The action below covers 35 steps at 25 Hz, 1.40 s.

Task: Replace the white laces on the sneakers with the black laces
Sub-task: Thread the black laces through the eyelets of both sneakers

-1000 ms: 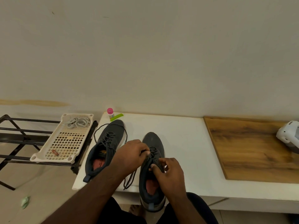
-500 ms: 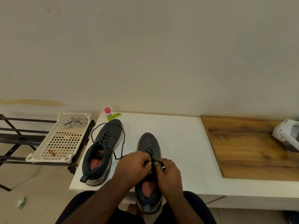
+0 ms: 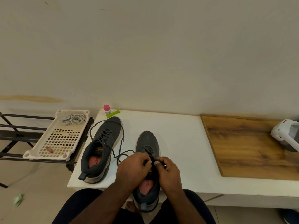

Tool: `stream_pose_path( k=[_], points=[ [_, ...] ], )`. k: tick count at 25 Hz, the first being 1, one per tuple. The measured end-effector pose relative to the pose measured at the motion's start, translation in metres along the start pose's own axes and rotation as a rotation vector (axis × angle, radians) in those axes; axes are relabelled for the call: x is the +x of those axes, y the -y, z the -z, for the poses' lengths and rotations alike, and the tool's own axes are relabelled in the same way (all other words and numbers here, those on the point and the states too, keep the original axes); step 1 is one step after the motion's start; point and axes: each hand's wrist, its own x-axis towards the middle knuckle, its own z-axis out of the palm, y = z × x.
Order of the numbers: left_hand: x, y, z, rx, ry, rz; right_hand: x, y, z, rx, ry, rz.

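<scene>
We see the left hand (image 3: 134,167) and the right hand (image 3: 168,171) meeting over the throat of the right sneaker (image 3: 148,160), both with fingers curled in. Each pinches a strand of the black lace (image 3: 149,151) where it crosses the upper eyelets, the fingertips nearly touching one another. A pale lace tip pokes out beside the right thumb. Which eyelet the strands pass through we cannot tell, since the knuckles cover that part of the shoe.

The right sneaker stands on the white table (image 3: 178,143), its heel jutting past the near edge toward our knees. A slack loop of lace trails out from under the left hand toward the left sneaker (image 3: 103,146), which lies just beside it, already threaded in black, with its loose ends circling the toe.

The white laces (image 3: 72,119) sit bundled at the far end of the plastic tray (image 3: 48,152) on the black rack (image 3: 16,131).

At the right border a white device (image 3: 286,135) on the wooden board (image 3: 246,146) is cut off.
</scene>
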Motion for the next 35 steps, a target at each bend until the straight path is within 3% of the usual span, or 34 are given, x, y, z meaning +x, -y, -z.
stream_pose_path(
  k=[12, 20, 28, 35],
  points=[
    [-0.0004, -0.0016, -0.0031, -0.088, -0.019, 0.105, 0.0004, -0.0043, -0.0009, -0.035, 0.003, 0.018],
    [-0.0032, -0.0018, -0.0084, 0.014, -0.010, -0.006, 0.0017, -0.0021, 0.0008, 0.087, 0.016, -0.037],
    [0.0010, -0.0033, -0.0077, 0.001, -0.013, 0.033, 0.0083, -0.0090, 0.0009, 0.255, 0.066, -0.177],
    [0.0044, -0.0060, -0.0063, 0.071, 0.002, 0.006, 0.0063, -0.0039, 0.0031, 0.281, 0.065, -0.183]
  ],
)
